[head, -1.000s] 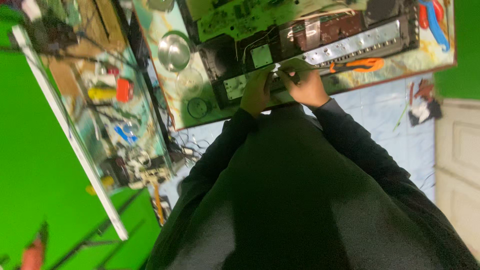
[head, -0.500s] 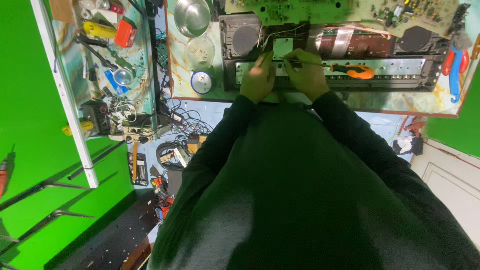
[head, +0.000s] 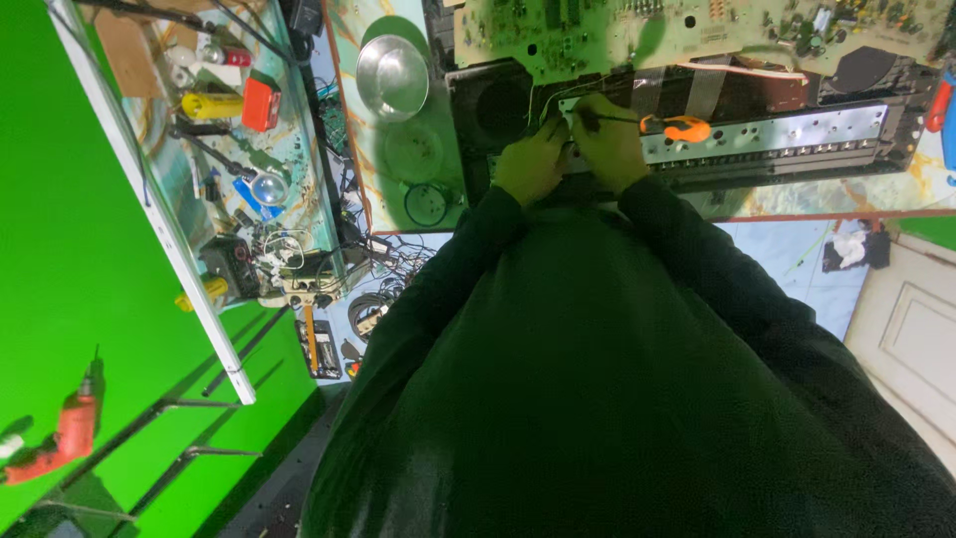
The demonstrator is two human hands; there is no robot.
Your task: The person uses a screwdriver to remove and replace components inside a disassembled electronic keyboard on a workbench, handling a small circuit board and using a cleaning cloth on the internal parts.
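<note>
My left hand (head: 528,164) rests on the front edge of an opened black electronic chassis (head: 797,149) with a long silver strip. Right beside it, my right hand (head: 609,144) grips a screwdriver with an orange handle (head: 677,127); its dark shaft points left toward thin wires near my left hand. A large green circuit board (head: 697,30) lies tilted over the back of the chassis. A round speaker opening (head: 501,108) shows just above my left hand. My dark sleeves and torso fill the lower half of the view.
A metal bowl (head: 391,78) and round lids sit on the patterned bench to the left of the chassis. A glass-topped side table (head: 239,179) holds tools, wires and a red box. A red drill (head: 70,433) hangs on the green wall; a white door (head: 911,339) is at right.
The view has swung and drawn closer, so the bench looks larger and more level. Both hands stay on the chassis front, and the right hand still holds the screwdriver.
</note>
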